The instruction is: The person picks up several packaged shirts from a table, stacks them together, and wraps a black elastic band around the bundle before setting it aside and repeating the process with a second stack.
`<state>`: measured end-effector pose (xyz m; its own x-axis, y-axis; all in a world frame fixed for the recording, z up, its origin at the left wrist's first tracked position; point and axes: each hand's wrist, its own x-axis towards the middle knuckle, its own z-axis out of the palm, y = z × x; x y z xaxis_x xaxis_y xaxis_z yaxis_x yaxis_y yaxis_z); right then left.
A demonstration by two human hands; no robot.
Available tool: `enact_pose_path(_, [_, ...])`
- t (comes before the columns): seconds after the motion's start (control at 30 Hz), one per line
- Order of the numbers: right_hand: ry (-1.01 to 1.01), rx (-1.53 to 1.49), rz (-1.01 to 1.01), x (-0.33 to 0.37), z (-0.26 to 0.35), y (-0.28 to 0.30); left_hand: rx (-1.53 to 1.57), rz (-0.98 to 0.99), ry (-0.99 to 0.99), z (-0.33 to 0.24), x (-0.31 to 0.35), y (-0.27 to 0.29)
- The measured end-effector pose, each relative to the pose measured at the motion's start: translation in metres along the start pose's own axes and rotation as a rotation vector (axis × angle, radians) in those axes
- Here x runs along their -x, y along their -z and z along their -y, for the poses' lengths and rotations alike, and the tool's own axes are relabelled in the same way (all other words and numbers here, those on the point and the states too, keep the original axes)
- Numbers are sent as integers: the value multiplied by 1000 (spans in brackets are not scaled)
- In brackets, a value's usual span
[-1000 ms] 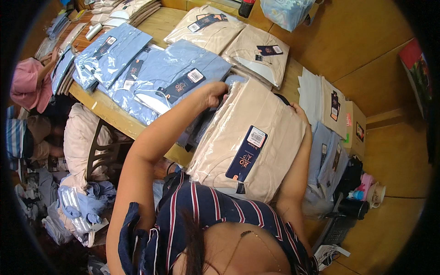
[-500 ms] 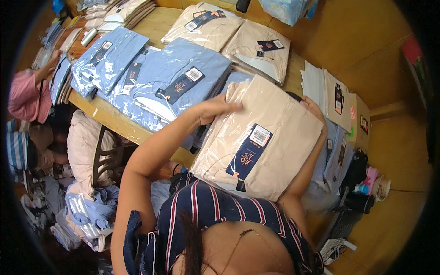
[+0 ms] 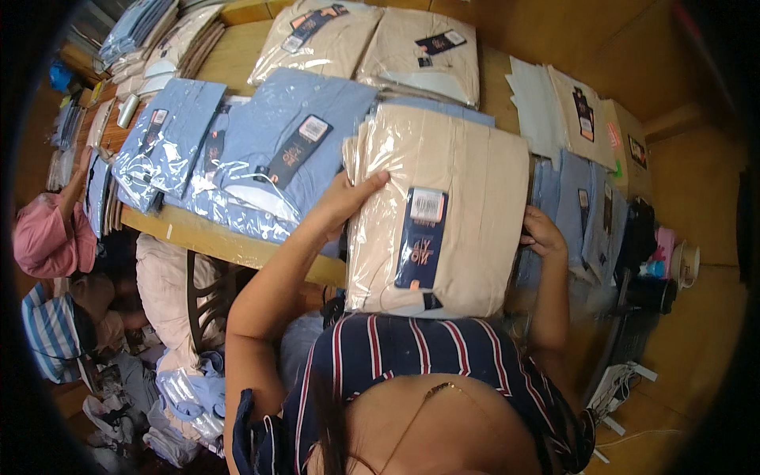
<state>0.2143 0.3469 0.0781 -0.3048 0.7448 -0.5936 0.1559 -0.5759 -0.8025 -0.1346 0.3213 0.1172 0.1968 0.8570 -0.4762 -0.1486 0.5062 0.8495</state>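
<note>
Head view: stack of bagged beige shirts (image 3: 443, 214) pinned between both palms, lower edge against chest so nothing slides. Left hand (image 3: 348, 202) flat on left side, fingers spread; right hand (image 3: 541, 235) curled round right edge. Blue shirts (image 3: 261, 150) cover table (image 3: 198, 237) behind.

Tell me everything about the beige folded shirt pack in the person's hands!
The beige folded shirt in a clear shiny plastic bag is flat and rectangular, with a dark blue card tag and white sticker on its front. The left hand presses its left edge, the right hand grips its right edge. It sits over light blue bagged shirts on the wooden table.
</note>
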Motion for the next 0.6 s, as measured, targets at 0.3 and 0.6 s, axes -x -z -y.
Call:
enact_pose_path(0.3, [-77, 140, -120, 42, -1, -26, -720, 92, -47, 0, 28, 26])
enact_pose_path(0.6, [285, 562, 75, 37, 25, -42, -1733, 309, 105, -55, 74, 35])
